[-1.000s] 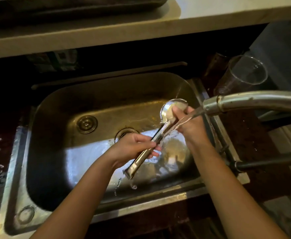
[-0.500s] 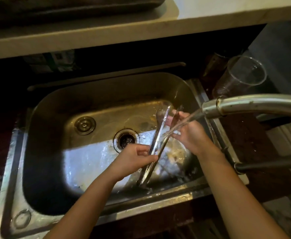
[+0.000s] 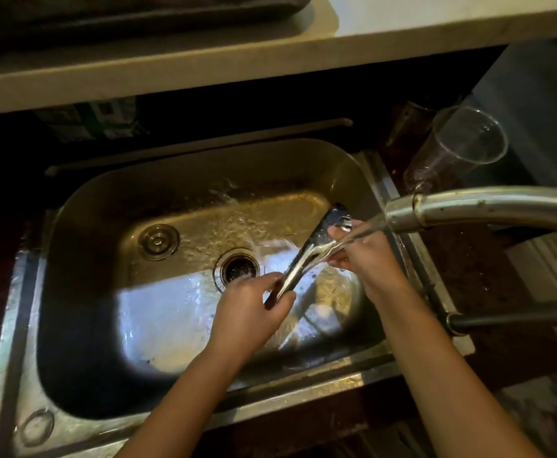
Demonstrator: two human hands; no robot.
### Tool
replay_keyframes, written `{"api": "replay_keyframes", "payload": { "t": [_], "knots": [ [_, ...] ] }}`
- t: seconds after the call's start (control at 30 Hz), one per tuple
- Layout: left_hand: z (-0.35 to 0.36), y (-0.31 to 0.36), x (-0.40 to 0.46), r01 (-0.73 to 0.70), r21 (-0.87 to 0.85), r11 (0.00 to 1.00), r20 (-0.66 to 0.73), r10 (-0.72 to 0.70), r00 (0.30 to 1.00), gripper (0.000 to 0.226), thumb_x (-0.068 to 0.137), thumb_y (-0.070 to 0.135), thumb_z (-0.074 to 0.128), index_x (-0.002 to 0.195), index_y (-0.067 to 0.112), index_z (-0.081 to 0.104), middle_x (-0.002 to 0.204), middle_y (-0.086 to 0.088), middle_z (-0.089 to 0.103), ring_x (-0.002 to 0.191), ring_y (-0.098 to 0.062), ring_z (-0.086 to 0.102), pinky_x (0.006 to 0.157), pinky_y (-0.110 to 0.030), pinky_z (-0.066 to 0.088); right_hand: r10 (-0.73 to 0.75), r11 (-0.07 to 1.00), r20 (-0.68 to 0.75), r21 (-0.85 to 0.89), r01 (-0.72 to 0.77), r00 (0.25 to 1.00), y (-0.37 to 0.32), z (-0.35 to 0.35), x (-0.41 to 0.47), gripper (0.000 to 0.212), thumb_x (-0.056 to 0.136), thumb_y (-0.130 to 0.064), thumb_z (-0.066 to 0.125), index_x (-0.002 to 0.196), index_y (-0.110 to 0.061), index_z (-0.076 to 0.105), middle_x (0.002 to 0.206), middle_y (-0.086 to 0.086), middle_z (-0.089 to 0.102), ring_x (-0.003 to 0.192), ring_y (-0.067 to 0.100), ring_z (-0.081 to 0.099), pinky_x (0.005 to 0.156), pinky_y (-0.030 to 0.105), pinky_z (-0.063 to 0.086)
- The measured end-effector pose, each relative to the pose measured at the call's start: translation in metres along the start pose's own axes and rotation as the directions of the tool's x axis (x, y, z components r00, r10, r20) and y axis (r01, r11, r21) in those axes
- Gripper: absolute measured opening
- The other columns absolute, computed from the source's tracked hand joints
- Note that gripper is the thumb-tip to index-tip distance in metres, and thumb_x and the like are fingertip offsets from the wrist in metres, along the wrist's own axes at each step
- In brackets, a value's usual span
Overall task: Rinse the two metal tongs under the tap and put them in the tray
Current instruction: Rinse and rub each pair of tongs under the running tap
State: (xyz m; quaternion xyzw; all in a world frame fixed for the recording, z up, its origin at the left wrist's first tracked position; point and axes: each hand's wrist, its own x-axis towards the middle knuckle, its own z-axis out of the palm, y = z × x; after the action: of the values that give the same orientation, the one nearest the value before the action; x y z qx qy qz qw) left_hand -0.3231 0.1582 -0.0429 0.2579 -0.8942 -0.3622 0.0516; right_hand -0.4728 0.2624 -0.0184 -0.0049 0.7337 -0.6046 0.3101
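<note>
Metal tongs (image 3: 316, 236) slant over the right half of the steel sink (image 3: 98, 206), their head up and to the right. My left hand (image 3: 254, 312) grips the lower handle end. My right hand (image 3: 363, 252) holds the upper part near the head. Water from the tap (image 3: 468, 206) on the right streams onto the tongs between my hands. A dark tray (image 3: 138, 14) lies on the counter at the top; only its near edge shows. No second pair of tongs is visible.
A clear drinking glass (image 3: 462, 143) stands behind the tap at the right. The sink has a drain (image 3: 237, 267) in the middle and a round plug (image 3: 158, 241) left of it. A pale counter ledge (image 3: 270, 61) overhangs the back of the sink.
The tongs have turned from showing a round spoon-like head to a dark edge-on face. My left hand slid further down the handle, and water now splashes across the sink floor.
</note>
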Motion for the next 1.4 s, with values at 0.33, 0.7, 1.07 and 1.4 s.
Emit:
{"api": "replay_keyframes", "payload": {
  "t": [0.33, 0.7, 1.07, 1.4],
  "knots": [
    [-0.007, 0.01, 0.05, 0.311, -0.494, 0.812, 0.466, -0.055, 0.883, 0.013, 0.084, 0.027, 0.063, 0.084, 0.018, 0.072, 0.078, -0.006, 0.073, 0.077, -0.02, 0.07, 0.07, -0.026, 0.052, -0.068, 0.991, 0.222, 0.13, 0.039, 0.973, 0.021, -0.005, -0.023, 0.022, 0.089, 0.0, 0.052, 0.106, -0.013, 0.057, 0.077, 0.0, 0.074, 0.071, 0.008, 0.071, 0.068, 0.02, 0.059],
    [-0.011, -0.03, 0.019, 0.398, -0.421, 0.815, 0.675, -0.011, 0.738, 0.017, 0.085, 0.026, 0.062, 0.084, 0.016, 0.076, 0.076, 0.002, 0.077, 0.077, -0.013, 0.068, 0.066, -0.019, 0.049, -0.052, 0.981, 0.044, 0.191, 0.042, 0.998, 0.027, -0.023, -0.011, 0.035, 0.092, -0.007, 0.051, 0.127, -0.007, 0.047, 0.088, 0.005, 0.069, 0.084, 0.021, 0.066, 0.066, 0.024, 0.057],
    [-0.028, -0.027, 0.028, 0.406, -0.501, 0.764, 0.642, 0.014, 0.767, 0.017, 0.086, 0.017, 0.059, 0.078, 0.017, 0.074, 0.087, -0.014, 0.076, 0.086, -0.017, 0.072, 0.074, -0.021, 0.056, -0.074, 0.943, 0.004, 0.326, 0.069, 0.997, 0.013, -0.013, -0.004, 0.019, 0.092, -0.005, 0.047, 0.094, -0.019, 0.06, 0.08, -0.001, 0.068, 0.074, 0.012, 0.065, 0.065, 0.025, 0.055],
    [-0.033, -0.046, -0.037, 0.576, -0.524, 0.628, 0.711, -0.051, 0.702, 0.031, 0.076, 0.031, 0.062, 0.088, 0.004, 0.073, 0.082, -0.009, 0.076, 0.079, -0.014, 0.069, 0.069, -0.02, 0.053, 0.138, 0.99, 0.085, 0.009, -0.139, 0.987, 0.032, 0.005, -0.01, 0.037, 0.079, -0.023, 0.071, 0.111, -0.016, 0.055, 0.097, 0.004, 0.069, 0.09, 0.022, 0.067, 0.08, 0.035, 0.052]
  ]
}}
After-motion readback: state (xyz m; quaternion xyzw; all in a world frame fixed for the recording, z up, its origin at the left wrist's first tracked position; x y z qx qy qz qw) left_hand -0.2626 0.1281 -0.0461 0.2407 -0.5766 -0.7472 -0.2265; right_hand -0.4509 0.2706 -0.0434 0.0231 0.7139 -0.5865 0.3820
